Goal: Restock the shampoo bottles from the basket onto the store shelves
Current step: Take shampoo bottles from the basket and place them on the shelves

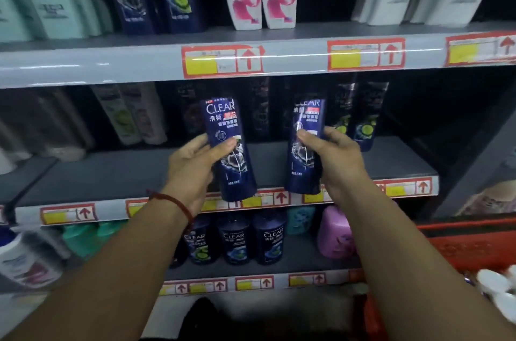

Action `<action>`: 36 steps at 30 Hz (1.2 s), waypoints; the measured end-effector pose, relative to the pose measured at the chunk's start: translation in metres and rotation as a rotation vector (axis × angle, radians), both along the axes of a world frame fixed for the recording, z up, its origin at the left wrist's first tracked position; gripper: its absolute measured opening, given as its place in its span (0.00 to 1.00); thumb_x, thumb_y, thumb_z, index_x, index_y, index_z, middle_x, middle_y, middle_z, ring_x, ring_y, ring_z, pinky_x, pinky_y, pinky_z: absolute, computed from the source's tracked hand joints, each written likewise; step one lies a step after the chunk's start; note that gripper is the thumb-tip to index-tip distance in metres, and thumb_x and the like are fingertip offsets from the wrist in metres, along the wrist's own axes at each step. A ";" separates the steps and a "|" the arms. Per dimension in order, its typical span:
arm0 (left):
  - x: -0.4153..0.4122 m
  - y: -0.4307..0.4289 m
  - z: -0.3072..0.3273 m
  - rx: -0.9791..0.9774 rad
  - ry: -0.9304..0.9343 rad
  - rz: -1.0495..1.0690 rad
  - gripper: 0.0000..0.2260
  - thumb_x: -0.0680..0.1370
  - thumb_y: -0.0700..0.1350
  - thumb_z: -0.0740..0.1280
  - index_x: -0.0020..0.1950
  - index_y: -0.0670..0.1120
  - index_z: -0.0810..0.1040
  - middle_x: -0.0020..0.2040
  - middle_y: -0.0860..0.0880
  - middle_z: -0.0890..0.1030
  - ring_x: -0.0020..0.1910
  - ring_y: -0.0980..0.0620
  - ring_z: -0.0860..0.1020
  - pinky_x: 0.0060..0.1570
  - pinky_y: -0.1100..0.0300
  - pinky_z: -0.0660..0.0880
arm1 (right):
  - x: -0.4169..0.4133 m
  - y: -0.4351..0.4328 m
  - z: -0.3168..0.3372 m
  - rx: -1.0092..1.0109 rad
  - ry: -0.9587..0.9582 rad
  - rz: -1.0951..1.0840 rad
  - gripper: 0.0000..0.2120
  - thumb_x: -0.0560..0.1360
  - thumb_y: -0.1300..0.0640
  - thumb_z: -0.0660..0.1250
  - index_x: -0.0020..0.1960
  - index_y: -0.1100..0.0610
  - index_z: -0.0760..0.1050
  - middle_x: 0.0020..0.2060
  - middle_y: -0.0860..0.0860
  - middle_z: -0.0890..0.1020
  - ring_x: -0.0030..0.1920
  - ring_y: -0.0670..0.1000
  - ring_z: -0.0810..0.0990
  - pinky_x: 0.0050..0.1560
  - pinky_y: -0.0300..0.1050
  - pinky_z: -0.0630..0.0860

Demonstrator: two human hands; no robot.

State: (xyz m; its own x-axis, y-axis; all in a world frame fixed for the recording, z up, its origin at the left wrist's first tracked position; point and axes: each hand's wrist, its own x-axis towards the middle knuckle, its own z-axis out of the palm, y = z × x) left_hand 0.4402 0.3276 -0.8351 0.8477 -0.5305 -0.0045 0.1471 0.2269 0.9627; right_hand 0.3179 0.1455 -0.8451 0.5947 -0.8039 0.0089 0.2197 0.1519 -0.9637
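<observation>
I hold two dark blue CLEAR shampoo bottles upright in front of the middle shelf (117, 173). My left hand (192, 165) grips the left bottle (231, 151) around its middle, thumb on the label. My right hand (332, 156) grips the right bottle (307, 145) from its right side. Both bottles hang at the shelf's front edge, their bases level with the price strip. The red basket (460, 245) sits at the lower right with a white bottle (499, 285) showing in it.
The top shelf (139, 61) carries pale green, dark blue, white-pink and white bottles. More dark bottles (363, 117) stand at the back of the middle shelf. The lower shelf holds several small CLEAR bottles (234, 240) and a purple one (335, 232). A white bottle (25, 259) lies at far left.
</observation>
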 end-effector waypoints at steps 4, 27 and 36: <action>0.014 -0.020 -0.016 -0.075 -0.072 0.007 0.19 0.72 0.40 0.74 0.63 0.45 0.80 0.56 0.49 0.85 0.56 0.51 0.83 0.55 0.58 0.78 | 0.020 -0.011 0.003 -0.114 0.029 0.025 0.10 0.73 0.56 0.76 0.53 0.56 0.84 0.49 0.55 0.87 0.51 0.56 0.86 0.50 0.52 0.83; 0.042 -0.070 -0.065 0.445 -0.458 0.032 0.22 0.72 0.42 0.77 0.64 0.50 0.75 0.50 0.59 0.78 0.46 0.65 0.77 0.48 0.69 0.77 | 0.010 -0.046 -0.055 -0.545 0.466 0.071 0.30 0.72 0.54 0.78 0.71 0.50 0.70 0.54 0.44 0.83 0.53 0.47 0.83 0.57 0.51 0.81; 0.040 -0.086 -0.071 0.524 -0.510 0.174 0.13 0.74 0.45 0.75 0.58 0.49 0.83 0.45 0.57 0.83 0.41 0.66 0.78 0.42 0.77 0.70 | 0.028 -0.046 -0.058 -0.648 0.595 -0.082 0.20 0.76 0.54 0.73 0.66 0.53 0.72 0.42 0.36 0.78 0.50 0.49 0.80 0.53 0.48 0.77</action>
